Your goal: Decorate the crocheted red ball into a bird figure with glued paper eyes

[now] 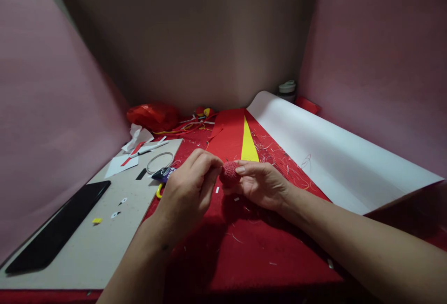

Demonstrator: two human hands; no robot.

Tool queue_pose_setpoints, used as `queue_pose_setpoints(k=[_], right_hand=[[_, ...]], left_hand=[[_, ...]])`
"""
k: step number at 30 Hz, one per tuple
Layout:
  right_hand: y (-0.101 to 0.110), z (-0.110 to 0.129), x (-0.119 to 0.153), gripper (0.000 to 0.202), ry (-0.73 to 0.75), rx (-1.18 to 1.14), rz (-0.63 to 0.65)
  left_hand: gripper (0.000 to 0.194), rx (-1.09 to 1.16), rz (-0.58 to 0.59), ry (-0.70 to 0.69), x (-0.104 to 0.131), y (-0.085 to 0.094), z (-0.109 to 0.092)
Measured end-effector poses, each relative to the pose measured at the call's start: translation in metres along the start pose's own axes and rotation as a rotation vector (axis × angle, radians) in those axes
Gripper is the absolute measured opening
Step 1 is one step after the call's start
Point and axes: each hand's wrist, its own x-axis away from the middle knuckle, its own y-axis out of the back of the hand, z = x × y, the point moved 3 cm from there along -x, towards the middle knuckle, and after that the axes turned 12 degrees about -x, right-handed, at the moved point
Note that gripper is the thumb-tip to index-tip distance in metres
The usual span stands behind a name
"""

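A small round pinkish-red textured piece (230,172), which looks crocheted, is held up over the red cloth (244,253) between both hands. My right hand (260,183) grips it from the right, thumb on its face and fingers beneath. From the left, my left hand (195,176) has its fingertips pinched together at the piece's upper left edge; whatever the pinch holds is too small to make out. Behind the hands lie a red sheet (226,134) and a narrow yellow triangle (249,143).
On the left, a grey board (104,248) bears a black phone-like slab (57,229), paper eye shapes (115,214) and a pen (148,148). A red plastic bag (152,116) sits at the back left. A white roll (335,155) lies right, near a lidded jar (287,91).
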Motion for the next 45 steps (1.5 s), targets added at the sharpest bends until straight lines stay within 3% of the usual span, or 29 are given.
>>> queue_pose_setpoints(k=[22,45], right_hand=[[0.0008,-0.0003,-0.0011,0.02,0.0,-0.02,0.009],[0.0015,-0.0009,-0.0016,0.021,-0.013,-0.042,0.017]], left_hand=[[0.014,0.032,-0.01,0.006,0.0018,0.0047,-0.0017],[0.003,0.029,-0.015,0.031,0.0002,0.0043,-0.0007]])
